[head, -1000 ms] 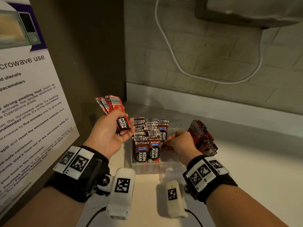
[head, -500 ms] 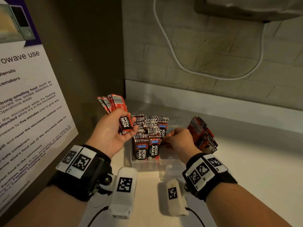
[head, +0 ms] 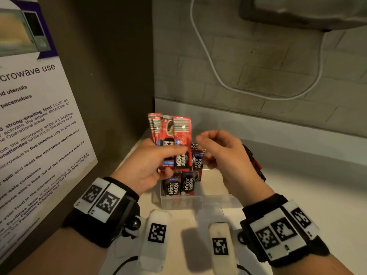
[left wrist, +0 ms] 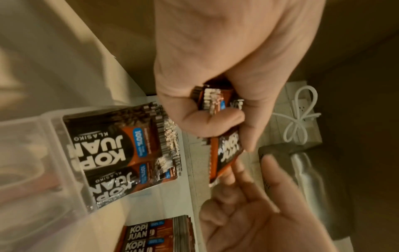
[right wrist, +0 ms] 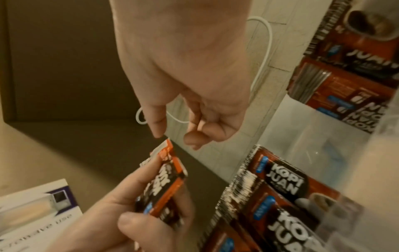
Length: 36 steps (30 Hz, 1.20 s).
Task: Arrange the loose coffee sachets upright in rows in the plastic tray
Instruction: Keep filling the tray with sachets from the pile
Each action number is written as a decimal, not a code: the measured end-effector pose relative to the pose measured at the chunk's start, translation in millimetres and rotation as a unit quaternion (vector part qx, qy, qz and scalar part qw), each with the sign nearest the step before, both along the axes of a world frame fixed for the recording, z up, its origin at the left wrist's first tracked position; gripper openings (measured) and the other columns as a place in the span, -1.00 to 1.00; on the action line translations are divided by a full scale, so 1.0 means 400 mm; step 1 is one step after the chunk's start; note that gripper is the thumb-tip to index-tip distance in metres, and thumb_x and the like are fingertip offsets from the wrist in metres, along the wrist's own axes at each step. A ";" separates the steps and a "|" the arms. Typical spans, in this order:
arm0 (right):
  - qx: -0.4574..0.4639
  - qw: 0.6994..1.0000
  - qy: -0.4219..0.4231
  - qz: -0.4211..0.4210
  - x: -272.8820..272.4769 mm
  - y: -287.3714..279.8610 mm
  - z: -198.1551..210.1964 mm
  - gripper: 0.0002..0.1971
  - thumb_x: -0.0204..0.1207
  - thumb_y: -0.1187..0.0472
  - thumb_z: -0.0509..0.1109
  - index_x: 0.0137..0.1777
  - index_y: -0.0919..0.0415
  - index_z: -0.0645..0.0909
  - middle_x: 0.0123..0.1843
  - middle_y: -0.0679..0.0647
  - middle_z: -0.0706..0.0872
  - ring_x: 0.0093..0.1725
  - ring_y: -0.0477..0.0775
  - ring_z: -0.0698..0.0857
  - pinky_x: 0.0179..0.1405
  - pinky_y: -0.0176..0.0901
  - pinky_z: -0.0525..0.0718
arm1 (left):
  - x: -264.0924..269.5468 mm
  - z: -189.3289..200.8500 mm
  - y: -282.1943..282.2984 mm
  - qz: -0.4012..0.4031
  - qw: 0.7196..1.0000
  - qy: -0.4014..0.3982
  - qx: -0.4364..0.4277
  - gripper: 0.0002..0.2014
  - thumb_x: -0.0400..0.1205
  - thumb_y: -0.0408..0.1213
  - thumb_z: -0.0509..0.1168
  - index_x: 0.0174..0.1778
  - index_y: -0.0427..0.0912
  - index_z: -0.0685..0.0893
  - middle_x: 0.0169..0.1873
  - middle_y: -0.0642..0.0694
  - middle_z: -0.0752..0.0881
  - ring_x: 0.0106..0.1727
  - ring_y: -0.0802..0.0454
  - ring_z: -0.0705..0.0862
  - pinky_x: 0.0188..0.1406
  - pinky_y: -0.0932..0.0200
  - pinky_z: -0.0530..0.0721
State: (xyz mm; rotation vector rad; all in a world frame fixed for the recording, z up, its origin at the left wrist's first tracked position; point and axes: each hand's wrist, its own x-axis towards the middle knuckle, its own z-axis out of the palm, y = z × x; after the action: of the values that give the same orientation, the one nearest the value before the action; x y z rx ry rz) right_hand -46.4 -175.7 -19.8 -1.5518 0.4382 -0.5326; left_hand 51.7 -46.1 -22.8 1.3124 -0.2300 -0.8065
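Observation:
My left hand [head: 172,159] grips a fan of red Kopi Juan sachets [head: 171,133] upright above the clear plastic tray [head: 198,202]. In the left wrist view its thumb and fingers [left wrist: 215,122] are curled round the bundle [left wrist: 228,153]. My right hand [head: 206,143] hovers beside the bundle with loosely curled fingers and holds nothing. Its thumb and forefinger [right wrist: 176,138] stand apart just above the top edge of a held sachet [right wrist: 166,180]. Rows of sachets [head: 178,185] stand upright in the tray's left part. The tray's right part is bare.
A loose pile of sachets [head: 256,163] lies right of the tray, half hidden by my right hand. A microwave-use poster [head: 35,126] covers the left wall. A white cable [head: 218,76] hangs on the brick wall. The white counter [head: 307,195] spreads to the right.
My right hand has left the sachets in the tray and risen to the left hand's bundle. My left hand has brought the bundle rightward, over the tray.

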 end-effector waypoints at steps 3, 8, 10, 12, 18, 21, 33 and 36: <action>0.009 0.997 -0.009 0.073 -0.007 0.013 0.015 -0.81 0.49 0.33 0.46 0.07 0.35 0.66 -0.24 0.17 0.70 -0.56 -0.19 0.58 -0.63 -0.39 0.47 | -0.024 0.000 -0.010 -0.035 0.998 -0.040 0.019 -0.70 0.46 -0.49 0.47 0.06 -0.12 0.72 -0.26 -0.07 0.80 -0.41 0.12 0.71 -0.73 0.40 0.33; 0.021 0.990 -0.129 0.050 -0.011 -0.009 0.007 -0.76 0.39 0.49 0.48 -0.27 0.11 0.78 -0.28 0.10 0.78 -0.38 -0.02 0.70 -0.35 -0.24 0.66 | -0.024 0.003 -0.002 -0.024 1.000 0.005 -0.004 -0.63 0.27 -0.15 0.50 -0.03 -0.16 0.68 -0.30 -0.03 0.70 -0.44 0.19 0.56 -0.74 0.43 0.25; 0.015 0.978 -0.197 0.061 -0.014 -0.014 0.004 -0.71 0.25 0.53 0.44 -0.32 0.11 0.79 -0.14 0.07 0.82 -0.07 0.05 0.77 -0.09 -0.19 0.69 | -0.016 0.007 0.002 0.002 0.998 0.051 -0.030 -0.65 0.24 -0.02 0.49 -0.16 -0.11 0.65 -0.31 -0.04 0.67 -0.41 0.18 0.53 -0.74 0.43 0.23; -0.021 0.972 -0.218 0.086 -0.020 -0.006 -0.004 -0.69 0.21 0.57 0.41 -0.36 0.13 0.80 -0.05 0.03 0.80 0.06 0.02 0.75 -0.04 -0.22 0.68 | -0.014 0.016 0.003 0.013 0.994 0.086 -0.073 -0.71 0.25 -0.05 0.50 -0.22 -0.06 0.64 -0.35 -0.02 0.69 -0.45 0.19 0.54 -0.74 0.43 0.22; -0.156 0.976 -0.120 0.090 -0.041 0.021 -0.023 -0.65 0.34 0.73 0.37 -0.33 0.27 0.78 0.10 0.05 0.66 -0.03 -0.23 0.69 -0.13 -0.37 0.66 | -0.024 0.027 -0.015 0.059 0.992 0.061 -0.093 -0.77 0.44 -0.46 0.45 -0.20 -0.04 0.60 -0.43 -0.04 0.70 -0.55 0.16 0.59 -0.78 0.43 0.29; -0.111 0.985 -0.126 0.028 -0.039 0.011 -0.025 -0.61 0.37 0.67 0.32 -0.29 0.15 0.77 0.04 0.03 0.62 -0.18 -0.23 0.68 -0.26 -0.39 0.62 | -0.022 0.028 -0.021 0.089 0.989 0.052 -0.106 -0.73 0.47 -0.53 0.42 -0.24 -0.04 0.59 -0.47 -0.03 0.64 -0.50 0.16 0.54 -0.76 0.42 0.27; -0.123 0.980 0.100 -0.121 -0.024 -0.069 -0.044 -0.84 0.47 0.47 0.46 -0.32 0.29 0.68 -0.48 0.08 0.71 -0.58 -0.16 0.63 -0.54 -0.36 0.60 | -0.006 0.032 -0.018 0.156 0.982 0.047 -0.093 -0.75 0.55 0.08 0.38 -0.15 -0.03 0.60 -0.21 0.00 0.70 -0.40 0.17 0.56 -0.73 0.35 0.33; -0.087 0.968 0.208 -0.109 0.002 -0.090 -0.089 -0.82 0.50 0.44 0.44 -0.29 0.23 0.66 -0.31 0.14 0.78 -0.33 0.00 0.79 -0.18 -0.10 0.81 | 0.017 0.025 -0.007 0.176 0.977 0.070 -0.102 -0.70 0.55 0.14 0.35 -0.20 -0.02 0.57 -0.30 0.02 0.63 -0.38 0.15 0.56 -0.73 0.34 0.33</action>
State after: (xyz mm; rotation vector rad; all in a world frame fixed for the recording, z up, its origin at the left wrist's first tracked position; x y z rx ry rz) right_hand -45.8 -211.7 -55.6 -1.8017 0.9114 -0.4196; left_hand 58.4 -48.7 -12.9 1.0589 0.0331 -0.5547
